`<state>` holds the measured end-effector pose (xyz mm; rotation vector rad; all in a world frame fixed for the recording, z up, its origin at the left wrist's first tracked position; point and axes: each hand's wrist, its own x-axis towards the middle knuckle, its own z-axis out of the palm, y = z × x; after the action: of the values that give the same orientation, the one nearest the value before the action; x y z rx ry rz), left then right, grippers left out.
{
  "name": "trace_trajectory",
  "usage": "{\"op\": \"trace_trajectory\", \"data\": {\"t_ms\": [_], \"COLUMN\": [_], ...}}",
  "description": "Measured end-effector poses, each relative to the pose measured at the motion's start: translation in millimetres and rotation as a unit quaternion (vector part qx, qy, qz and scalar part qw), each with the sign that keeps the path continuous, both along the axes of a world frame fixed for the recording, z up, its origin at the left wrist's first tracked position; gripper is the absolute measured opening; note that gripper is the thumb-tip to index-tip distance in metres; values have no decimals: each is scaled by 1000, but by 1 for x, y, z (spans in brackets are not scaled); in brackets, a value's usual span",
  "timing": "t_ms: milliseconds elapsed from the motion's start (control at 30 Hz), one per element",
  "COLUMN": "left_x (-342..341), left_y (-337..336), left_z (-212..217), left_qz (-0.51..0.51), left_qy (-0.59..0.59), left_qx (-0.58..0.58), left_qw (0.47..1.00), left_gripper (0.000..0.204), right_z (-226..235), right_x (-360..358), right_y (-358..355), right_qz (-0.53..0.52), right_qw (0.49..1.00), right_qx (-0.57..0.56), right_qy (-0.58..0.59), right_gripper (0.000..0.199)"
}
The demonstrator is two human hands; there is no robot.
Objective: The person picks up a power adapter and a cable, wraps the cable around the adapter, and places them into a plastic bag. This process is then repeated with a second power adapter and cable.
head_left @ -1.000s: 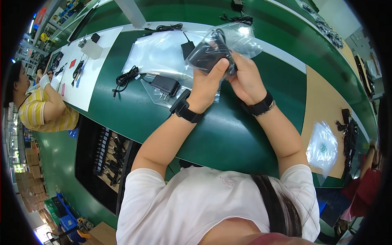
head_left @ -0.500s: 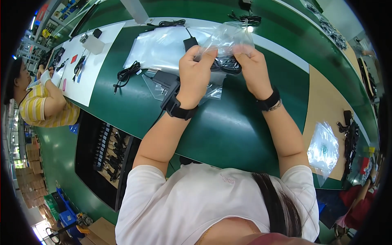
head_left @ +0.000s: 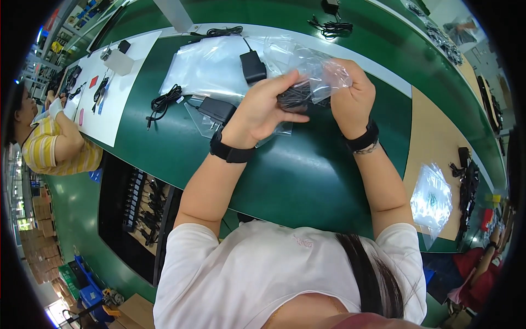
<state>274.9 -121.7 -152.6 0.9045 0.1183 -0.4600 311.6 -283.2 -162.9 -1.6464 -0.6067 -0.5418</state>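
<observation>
A clear plastic bag point(head_left: 307, 57) with a coiled black cable point(head_left: 295, 96) in or behind it is between my hands, above the green table. My left hand point(head_left: 257, 112) cradles the cable bundle, thumb over it and one finger stretched out below. My right hand point(head_left: 353, 98) is closed on the crumpled side of the bag, its fingertips partly hidden. Beside my left hand a black power adapter point(head_left: 253, 67) lies at the edge of a stack of clear bags point(head_left: 205, 66). Another black adapter point(head_left: 216, 109) rests on a clear bag near my left wrist.
A black cable coil point(head_left: 164, 104) lies left on the green table point(head_left: 307, 175). More clear bags point(head_left: 433, 197) and black adapters point(head_left: 466, 186) sit on the brown board at right. A black bin point(head_left: 123, 241) with adapters stands lower left. A person in yellow stripes point(head_left: 60, 142) sits at left.
My left hand has turned and opened somewhat, a finger now stretched out below the bundle. My right hand has moved slightly right and folded the bag over toward itself.
</observation>
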Motion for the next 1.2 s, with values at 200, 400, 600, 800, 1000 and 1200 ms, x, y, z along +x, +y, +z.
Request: {"op": "trace_trajectory", "data": {"t_ms": [200, 400, 600, 800, 1000, 1200], "left_x": [1, 4, 3, 9, 10, 7], "left_y": [-4, 3, 2, 2, 6, 0], "left_z": [-15, -25, -2, -17, -24, -18], "left_qz": [182, 215, 161, 255, 304, 300], "left_qy": [-240, -288, -193, -200, -288, -323], "left_qx": [51, 94, 94, 192, 417, 474], "left_qw": [952, 928, 963, 926, 807, 762], "left_gripper": [18, 15, 19, 20, 28, 33], "right_z": [0, 9, -3, -1, 2, 0], "right_x": [2, 4, 1, 3, 12, 10], "right_y": [8, 6, 9, 4, 1, 2], "right_qz": [118, 237, 123, 232, 353, 344], "right_qw": [979, 846, 952, 936, 785, 884], "right_qx": [76, 234, 123, 71, 231, -9], "right_qy": [146, 417, 254, 255, 454, 316], "right_gripper": [20, 27, 26, 41, 49, 47]}}
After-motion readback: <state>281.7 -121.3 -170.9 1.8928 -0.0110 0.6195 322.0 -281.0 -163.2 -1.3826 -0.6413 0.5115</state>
